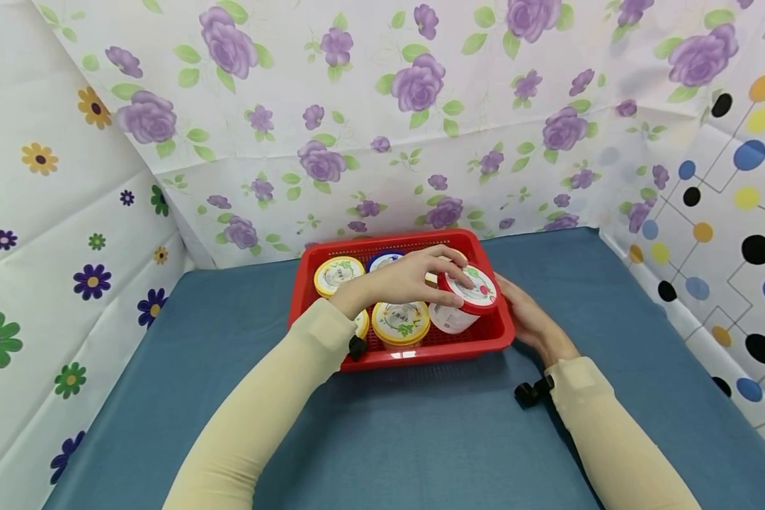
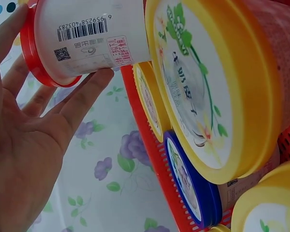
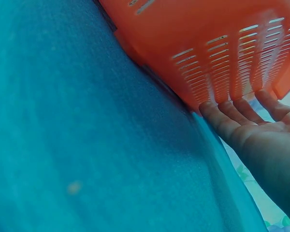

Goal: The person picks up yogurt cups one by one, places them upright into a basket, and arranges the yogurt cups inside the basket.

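My left hand [image 1: 408,280] grips a white tub with a red lid [image 1: 482,292] over the right end of a red plastic basket [image 1: 421,355]. In the left wrist view, thumb and fingers spread around its lid end, and the tub [image 2: 94,46] shows a barcode on its side. Other tubs stand in the basket: several with yellow lids [image 1: 400,322] and one with a blue lid [image 1: 382,259], partly hidden by the left hand. My right hand [image 1: 528,315] touches the basket's right side from outside, its fingertips against the slotted wall [image 3: 222,63] in the right wrist view.
The basket stands on a blue cloth [image 1: 408,432] near the back of the table. Behind rises a white sheet with purple flowers [image 1: 331,92]. Patterned sheets flank both sides, dotted at right [image 1: 739,283]. Dark wrist mounts [image 1: 532,392] sit at the sleeves.
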Demonstrator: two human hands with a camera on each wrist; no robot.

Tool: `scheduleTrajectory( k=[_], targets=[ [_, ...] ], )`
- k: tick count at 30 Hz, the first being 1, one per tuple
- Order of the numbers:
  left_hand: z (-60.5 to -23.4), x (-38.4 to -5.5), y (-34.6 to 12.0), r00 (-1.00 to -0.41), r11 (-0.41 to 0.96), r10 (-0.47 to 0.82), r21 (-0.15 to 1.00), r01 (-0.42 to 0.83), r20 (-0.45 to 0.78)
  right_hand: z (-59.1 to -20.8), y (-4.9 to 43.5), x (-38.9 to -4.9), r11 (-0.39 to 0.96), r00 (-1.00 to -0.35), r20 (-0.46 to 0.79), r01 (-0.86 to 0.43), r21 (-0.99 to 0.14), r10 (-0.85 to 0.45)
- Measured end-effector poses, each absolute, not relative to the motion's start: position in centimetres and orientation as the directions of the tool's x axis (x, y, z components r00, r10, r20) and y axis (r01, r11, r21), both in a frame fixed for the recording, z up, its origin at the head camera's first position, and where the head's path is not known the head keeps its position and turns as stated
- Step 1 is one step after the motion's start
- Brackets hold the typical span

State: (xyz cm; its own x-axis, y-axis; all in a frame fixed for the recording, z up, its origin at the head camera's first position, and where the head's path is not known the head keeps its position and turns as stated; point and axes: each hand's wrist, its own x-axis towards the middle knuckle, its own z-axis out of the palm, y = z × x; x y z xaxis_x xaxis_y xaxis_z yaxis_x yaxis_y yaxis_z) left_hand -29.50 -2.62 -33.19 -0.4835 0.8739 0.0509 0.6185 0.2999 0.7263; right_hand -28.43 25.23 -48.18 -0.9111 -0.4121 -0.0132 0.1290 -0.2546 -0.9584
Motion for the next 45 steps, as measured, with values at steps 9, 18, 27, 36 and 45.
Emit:
scheduleTrajectory(
  k=[9, 18, 27, 36, 45],
  targets=[
    [-33.4, -29.7, -1.8, -0.451, 0.327, 0.892, 0.659, 0.677, 0.020, -48.0, 25.3, -28.3, -0.219, -0.920, -0.045, 0.140, -0.966, -0.389],
    [-33.4, -29.6, -1.5, -0.427, 0.379, 0.901, 0.619, 0.688, -0.077, -47.9, 25.3, -28.4, -0.216, -0.917, -0.085, 0.180, -0.960, -0.389],
    [-33.5, -29.8, -1.7, -0.423, 0.392, 0.901, 0.606, 0.692, -0.100, -47.9, 25.1, -28.4, -0.214, -0.922, -0.098, 0.189, -0.958, -0.375],
    [-33.7, -30.2, -2.1, -0.435, 0.420, 0.892, 0.591, 0.689, -0.126, -47.7, 25.1, -28.5, -0.204, -0.922, -0.098, 0.185, -0.961, -0.374],
    [-34.1, -30.2, -1.8, -0.415, 0.450, 0.889, 0.538, 0.713, -0.194, -47.8, 25.1, -28.5, -0.206, -0.920, -0.108, 0.197, -0.959, -0.376]
  ],
)
